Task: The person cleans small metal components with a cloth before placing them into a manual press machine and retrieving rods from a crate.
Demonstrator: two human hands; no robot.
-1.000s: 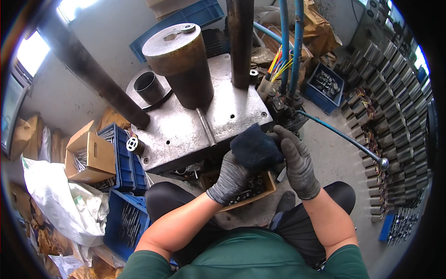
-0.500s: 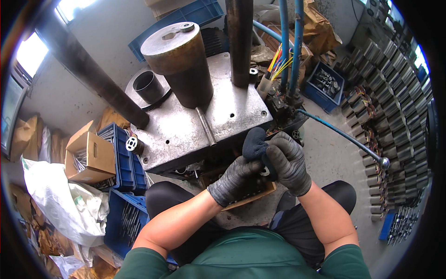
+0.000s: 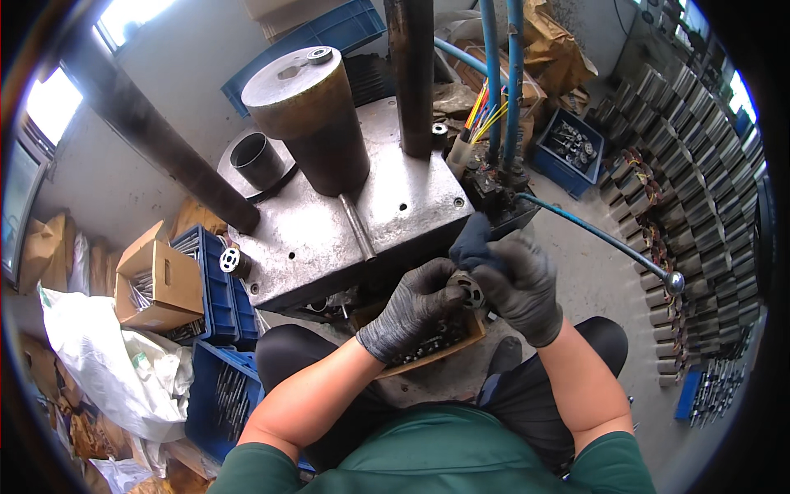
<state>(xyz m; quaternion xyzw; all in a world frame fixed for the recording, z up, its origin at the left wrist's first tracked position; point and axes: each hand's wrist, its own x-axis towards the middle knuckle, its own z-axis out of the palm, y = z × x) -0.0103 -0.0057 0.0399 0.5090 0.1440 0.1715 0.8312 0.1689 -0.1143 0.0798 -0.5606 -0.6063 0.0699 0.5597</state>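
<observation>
Grey knit gloves cover both hands, which meet just in front of the press base plate point(image 3: 346, 222). Left hand point(image 3: 409, 310): fingers curled closed around a small round metal part point(image 3: 470, 290) with holes in its face. Right hand point(image 3: 521, 288): fingers bent over the same part from the other side, with a dark blue cloth point(image 3: 473, 243) pinched against it; the cloth stands up above the part, toward the plate edge.

Containers, located from the base plate:
- Directly below the hands, at the near edge of the plate, a shallow cardboard tray point(image 3: 436, 342) holds small dark metal pieces and rests on the person's lap.
- Left of the plate, an open cardboard box point(image 3: 156, 280) holds thin metal rods and sits on a blue plastic crate point(image 3: 216, 284).
- Below that, a second blue crate point(image 3: 218, 395) holds more rods.
- Behind and right of the plate, a blue bin point(image 3: 568, 148) holds metal parts.

Surface: the plate is bare scuffed steel carrying a large brown cylinder point(image 3: 317, 119), a short dark tube point(image 3: 257, 160) and a vertical column point(image 3: 411, 74).

Room: grey concrete floor point(image 3: 592, 255); rows of stacked metal parts point(image 3: 699, 189) lie well right of the plate; a white plastic bag point(image 3: 115, 362) lies far left
</observation>
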